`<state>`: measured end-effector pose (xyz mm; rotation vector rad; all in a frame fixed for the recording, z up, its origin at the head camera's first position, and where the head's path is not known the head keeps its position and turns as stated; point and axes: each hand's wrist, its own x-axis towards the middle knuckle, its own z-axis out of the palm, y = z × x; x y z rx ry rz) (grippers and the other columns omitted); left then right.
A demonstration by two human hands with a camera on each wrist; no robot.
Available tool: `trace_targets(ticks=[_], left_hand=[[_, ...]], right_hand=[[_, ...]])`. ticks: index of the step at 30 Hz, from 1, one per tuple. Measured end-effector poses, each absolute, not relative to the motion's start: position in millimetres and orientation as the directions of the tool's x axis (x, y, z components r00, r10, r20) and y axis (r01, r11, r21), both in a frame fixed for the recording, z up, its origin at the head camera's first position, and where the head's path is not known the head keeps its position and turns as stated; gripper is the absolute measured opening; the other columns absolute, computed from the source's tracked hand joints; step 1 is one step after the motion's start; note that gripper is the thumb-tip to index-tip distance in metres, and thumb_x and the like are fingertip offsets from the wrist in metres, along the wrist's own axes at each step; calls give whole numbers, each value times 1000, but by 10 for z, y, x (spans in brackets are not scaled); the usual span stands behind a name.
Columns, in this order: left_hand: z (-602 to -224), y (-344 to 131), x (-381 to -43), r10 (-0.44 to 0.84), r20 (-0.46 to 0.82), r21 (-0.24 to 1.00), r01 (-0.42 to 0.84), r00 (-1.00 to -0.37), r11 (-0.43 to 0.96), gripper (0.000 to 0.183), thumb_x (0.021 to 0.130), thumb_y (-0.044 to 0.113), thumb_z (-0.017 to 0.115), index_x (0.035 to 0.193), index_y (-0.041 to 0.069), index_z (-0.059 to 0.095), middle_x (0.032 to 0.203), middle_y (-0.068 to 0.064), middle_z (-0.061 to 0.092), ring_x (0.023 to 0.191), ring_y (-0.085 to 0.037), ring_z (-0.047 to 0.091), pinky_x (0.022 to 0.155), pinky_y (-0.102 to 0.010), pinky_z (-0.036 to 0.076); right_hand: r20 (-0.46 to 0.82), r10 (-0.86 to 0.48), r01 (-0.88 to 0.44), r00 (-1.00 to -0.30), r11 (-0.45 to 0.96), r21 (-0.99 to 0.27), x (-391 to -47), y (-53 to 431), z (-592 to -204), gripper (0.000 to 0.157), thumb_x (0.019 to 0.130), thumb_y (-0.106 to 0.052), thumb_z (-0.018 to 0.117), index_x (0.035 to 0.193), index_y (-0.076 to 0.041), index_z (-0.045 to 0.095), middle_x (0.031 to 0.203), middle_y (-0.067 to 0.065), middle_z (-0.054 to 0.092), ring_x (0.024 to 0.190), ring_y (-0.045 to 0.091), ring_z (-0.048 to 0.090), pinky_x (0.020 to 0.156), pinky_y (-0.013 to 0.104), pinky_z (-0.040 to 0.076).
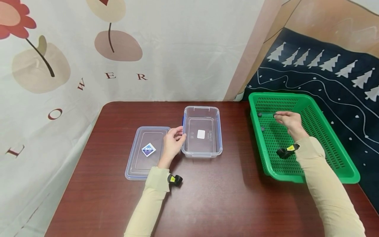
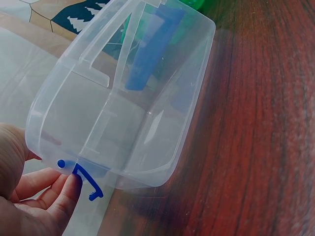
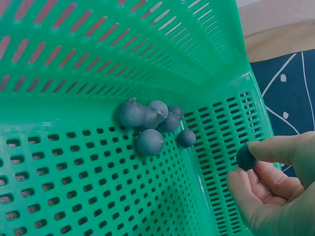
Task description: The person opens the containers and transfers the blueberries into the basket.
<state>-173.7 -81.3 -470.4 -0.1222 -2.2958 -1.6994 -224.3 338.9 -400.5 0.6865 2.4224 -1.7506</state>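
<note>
A clear plastic food container [image 1: 217, 131] stands uncovered on the table. My left hand [image 1: 172, 143] holds its left side, fingers curled by the blue latch [image 2: 88, 182]; part of the thumb is hidden in the left wrist view. Over the far part of a green plastic basket [image 1: 331, 138] is my right hand [image 1: 290, 123]. Between thumb and fingertips it pinches one blueberry [image 3: 246, 157]. Several other blueberries [image 3: 149, 142] lie clustered on the basket's bottom against its wall.
The container's clear lid [image 1: 142, 169], with a blue and white sticker, lies flat on the brown table [image 1: 207, 197], left of the container. A patterned dark blue cloth [image 1: 319, 79] hangs behind and right of the basket. A white printed curtain [image 1: 183, 49] covers the back.
</note>
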Motion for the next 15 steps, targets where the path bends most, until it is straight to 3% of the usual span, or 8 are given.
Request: trace_targets(ticks=[6, 11, 15], left_hand=[[-4711, -815, -1740, -101, 272, 927, 232, -957, 295, 31, 80, -7, 64, 110, -13, 61, 101, -25, 60, 91, -34, 63, 80, -30, 58], [-4720, -822, -1745, -98, 272, 927, 233, -957, 294, 31, 80, -7, 65, 110, -13, 61, 101, -25, 60, 91, -34, 63, 80, -30, 58], [-4705, -843, -1744, -83, 270, 922, 233, -959, 310, 30, 81, -4, 65, 110, -13, 61, 101, -24, 61, 91, -34, 63, 80, -31, 58]], right_hand=[[-324, 335, 416, -885, 258, -872, -2243, 3362, -3991, 42, 91, -17, 59, 130, -2, 49, 96, -13, 48, 71, -9, 55, 104, 35, 43], [-312, 306, 384, -900, 212, -899, -2212, 3335, -3915, 42, 90, -19, 61, 128, -5, 51, 94, -15, 50, 82, -5, 58, 105, 34, 42], [-250, 231, 260, -940, 14, -965, -2135, 3216, -3733, 17, 88, -12, 63, 105, -12, 65, 92, -11, 57, 81, -2, 62, 92, 21, 51]])
